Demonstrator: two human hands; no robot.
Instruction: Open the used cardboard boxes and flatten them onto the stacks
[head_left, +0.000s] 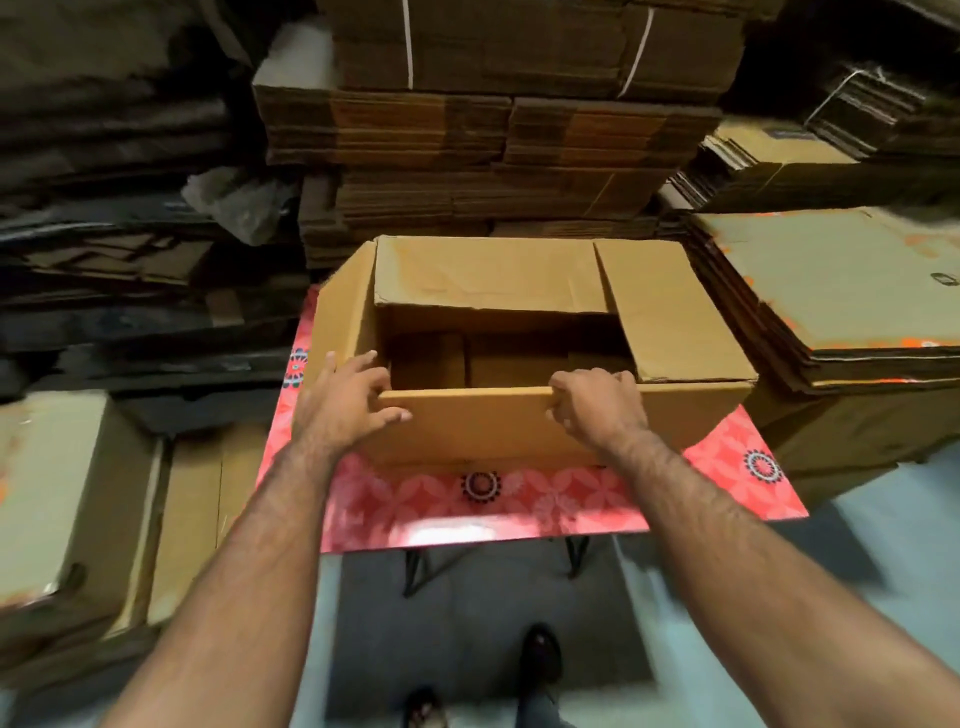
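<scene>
1. Nearest to my camera, both bare forearms are reaching forward over a pair of dark shoes (540, 656) that are standing on the pale floor (727, 597).
2. I am holding my left hand (347, 402) at the near-left corner of the cardboard box (498, 426); the thumb is lying across the outside of the near wall and the fingers are curling over the left rim, so I am grasping the box there.
3. I am gripping the top edge of the same near wall with my right hand (597, 408), fingers hooking over the edge into the opening.
4. That box is sitting upright on the red patterned table (467, 512), filling most of its top, with a bare strip of table showing on the side nearest me.
5. On the box, the far flap (488, 273) and the right flap (670, 306) are lying folded inward over the opening, while the left flap (345, 306) is standing out at an angle; the inside is showing dark, with cardboard panels at the bottom.
6. Behind the box, tall stacks of flattened cardboard (483, 130) are rising, some bound with white straps.
7. Right of the box, just beside the table, a lower stack of flattened boxes (841, 280) with orange marks is lying.
8. Left of the box, below table height, more flattened cardboard (67, 488) is resting.
</scene>
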